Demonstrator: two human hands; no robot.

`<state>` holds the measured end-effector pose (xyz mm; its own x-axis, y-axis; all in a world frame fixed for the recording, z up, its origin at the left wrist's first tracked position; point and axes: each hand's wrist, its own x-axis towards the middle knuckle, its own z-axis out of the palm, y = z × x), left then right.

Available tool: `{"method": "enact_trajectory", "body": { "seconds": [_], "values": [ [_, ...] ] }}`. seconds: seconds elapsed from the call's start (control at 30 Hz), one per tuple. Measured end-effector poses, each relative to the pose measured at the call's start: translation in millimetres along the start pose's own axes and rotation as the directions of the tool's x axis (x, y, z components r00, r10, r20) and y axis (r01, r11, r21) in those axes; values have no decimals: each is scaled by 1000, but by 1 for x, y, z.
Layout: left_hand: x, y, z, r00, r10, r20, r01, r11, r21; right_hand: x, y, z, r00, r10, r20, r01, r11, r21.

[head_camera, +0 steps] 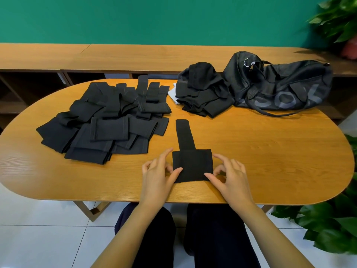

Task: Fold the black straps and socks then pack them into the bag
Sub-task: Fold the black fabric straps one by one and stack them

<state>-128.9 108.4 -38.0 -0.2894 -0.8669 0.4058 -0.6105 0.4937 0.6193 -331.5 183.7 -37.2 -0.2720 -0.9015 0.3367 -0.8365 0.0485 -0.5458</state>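
Near table (270, 161) edge: black strap (191, 163), long axis pointing away; left hand (156, 175), right hand (229, 175) pinch wide end's sides.

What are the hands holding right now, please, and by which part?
The black strap: the left hand and right hand pinch its folded end by the two side edges.

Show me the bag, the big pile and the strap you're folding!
bag (280, 88), head view, on its side panel.
big pile (100, 120), head view, middle of the heap.
strap (192, 163), head view, its folded wide part.
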Motion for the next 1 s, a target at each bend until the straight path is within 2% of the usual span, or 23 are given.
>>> {"method": "enact_trajectory", "body": {
  "seconds": [0.1,0.17,0.27,0.33,0.53,0.8,1.0],
  "values": [
    [1,-1,1,999,15,47,-18,997,81,1,3,2,998,-60,-6,60,995,-82],
    [1,-3,3,993,95,65,-103,986,129,2,5,3,993,-119,14,119,986,-117],
    [2,-7,5,978,193,82,-201,975,97,2,6,4,968,-236,88,246,961,-125],
    [1,-8,6,972,206,116,-216,973,84,3,6,4,954,-253,160,277,948,-157],
    [2,-12,4,953,203,223,-226,970,85,3,6,4,951,-209,228,255,947,-196],
    [-1,-9,4,954,247,170,-270,955,125,4,4,-1,938,-185,293,232,963,-134],
    [1,-7,6,964,233,128,-246,964,104,6,2,-1,947,-190,258,229,964,-133]
  ]
}}
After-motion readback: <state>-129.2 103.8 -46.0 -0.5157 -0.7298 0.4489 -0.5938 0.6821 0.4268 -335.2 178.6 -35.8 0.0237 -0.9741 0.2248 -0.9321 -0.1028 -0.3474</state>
